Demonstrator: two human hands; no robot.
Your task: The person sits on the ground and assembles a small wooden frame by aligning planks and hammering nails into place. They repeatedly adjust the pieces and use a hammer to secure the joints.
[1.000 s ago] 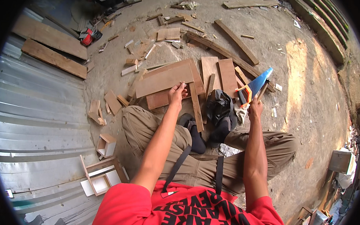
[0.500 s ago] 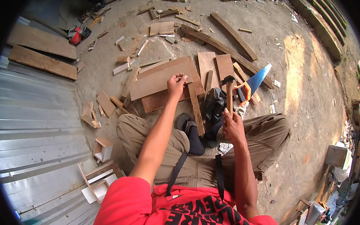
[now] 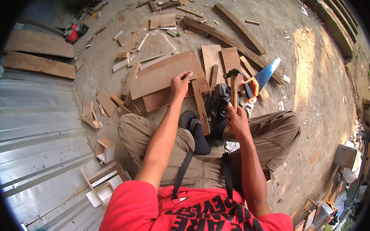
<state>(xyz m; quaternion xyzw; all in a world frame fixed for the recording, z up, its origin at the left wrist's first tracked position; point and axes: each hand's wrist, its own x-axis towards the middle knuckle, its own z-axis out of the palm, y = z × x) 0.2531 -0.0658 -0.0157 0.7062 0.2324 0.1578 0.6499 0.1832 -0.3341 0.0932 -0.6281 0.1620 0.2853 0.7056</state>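
Note:
My right hand (image 3: 237,120) is wrapped round the wooden handle of a claw hammer (image 3: 234,91), its dark head up and away from me. My left hand (image 3: 180,84) is closed in a pinch above a thin plywood board (image 3: 155,81); whatever sits between the fingertips is too small to make out. That board lies on a wider reddish-brown board (image 3: 156,100). A narrow wood strip (image 3: 200,109) reaches from the boards' right end toward my shoe. Beyond the hammer lies a handsaw (image 3: 266,74) with a blue blade and orange-black handle.
A black plastic bag (image 3: 220,101) sits between the strip and hammer. Long timbers (image 3: 242,28) and offcuts litter the ground ahead. To my left are corrugated metal sheets (image 3: 34,120), two planks (image 3: 39,65) and small wooden boxes (image 3: 105,150). A red tool (image 3: 73,33) lies far left.
The hammer has tipped slightly left with my right hand. My left hand stays pinched over the board. The whole view has shifted a little.

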